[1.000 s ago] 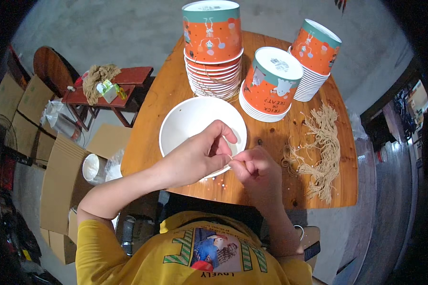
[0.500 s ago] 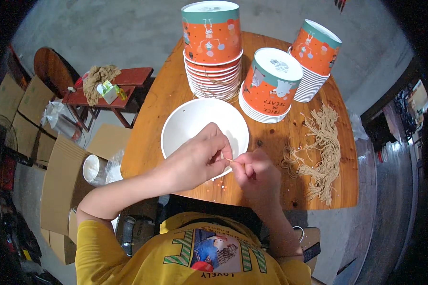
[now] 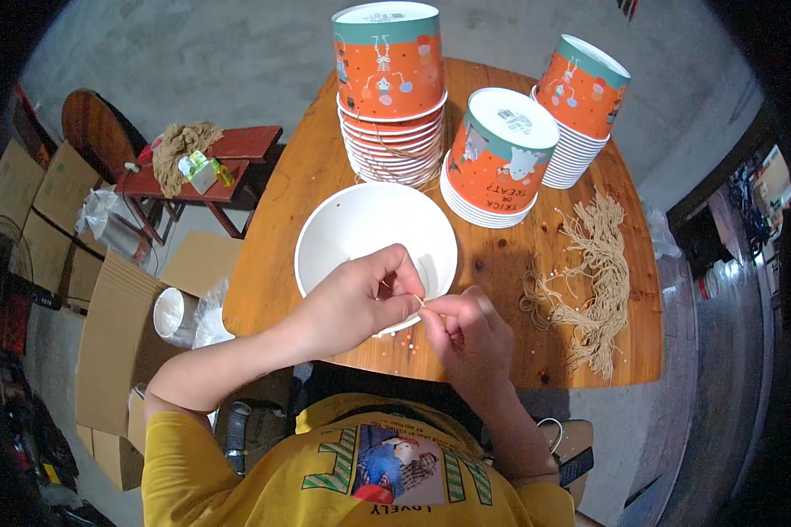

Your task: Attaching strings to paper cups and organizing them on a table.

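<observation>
Over the near rim of an open white paper bucket (image 3: 343, 230), my two hands meet fingertip to fingertip. Between them a short bit of tan string (image 3: 423, 302) shows. My left hand (image 3: 360, 294) pinches it with thumb and forefinger, and its wrist crosses the bucket's near side. Just right of the rim, my right hand (image 3: 476, 338) pinches the string too, its other fingers curled in. The bucket's inside is white, with a small hole near the far left rim. Whether the string passes through the near wall is hidden by my fingers.
Behind the bucket stands a tall stack of upside-down orange buckets (image 3: 388, 75) with string looped round it. Two more stacks, one shorter (image 3: 501, 162) and one farther right (image 3: 580, 97), stand beside it. A bundle of tan strings (image 3: 602, 281) lies on the wooden table (image 3: 536, 351) at right.
Both hands have drawn closer together at the string, and the left has lowered slightly. My right fingers have turned in toward the left fingertips. The bucket has shifted very slightly left.
</observation>
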A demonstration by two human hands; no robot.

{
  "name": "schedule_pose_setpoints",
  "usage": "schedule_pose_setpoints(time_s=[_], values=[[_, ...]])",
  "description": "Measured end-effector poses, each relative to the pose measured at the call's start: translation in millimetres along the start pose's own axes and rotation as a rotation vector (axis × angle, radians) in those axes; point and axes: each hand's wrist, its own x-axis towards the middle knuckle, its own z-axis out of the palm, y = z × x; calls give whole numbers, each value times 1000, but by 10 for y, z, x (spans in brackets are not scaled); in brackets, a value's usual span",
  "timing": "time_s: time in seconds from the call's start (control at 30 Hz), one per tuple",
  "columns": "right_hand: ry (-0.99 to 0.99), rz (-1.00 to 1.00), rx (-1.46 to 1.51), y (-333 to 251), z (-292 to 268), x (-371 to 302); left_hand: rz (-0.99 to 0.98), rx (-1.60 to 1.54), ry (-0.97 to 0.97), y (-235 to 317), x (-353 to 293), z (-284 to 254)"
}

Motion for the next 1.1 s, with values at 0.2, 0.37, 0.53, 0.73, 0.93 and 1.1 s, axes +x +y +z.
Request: schedule_pose_setpoints(time_s=[0.2,0.37,0.53,0.73,0.93,1.1], values=[[31,155,102,-2,28,-60,-2,-249,-63,-17,72,12],[30,289,120,-14,20,-79,-60,-366,-94,29,95,4],[110,161,91,52,38,-105,-94,-430,-103,29,114,3],[-40,-130,-207,58,-151,-55,-138,-395,-49,75,102,29],[-208,152,-178,-31,-190,127,-88,-258,-25,60,95,85],[-416,782,625,87,-386,337,-17,-178,-32,70,74,95]])
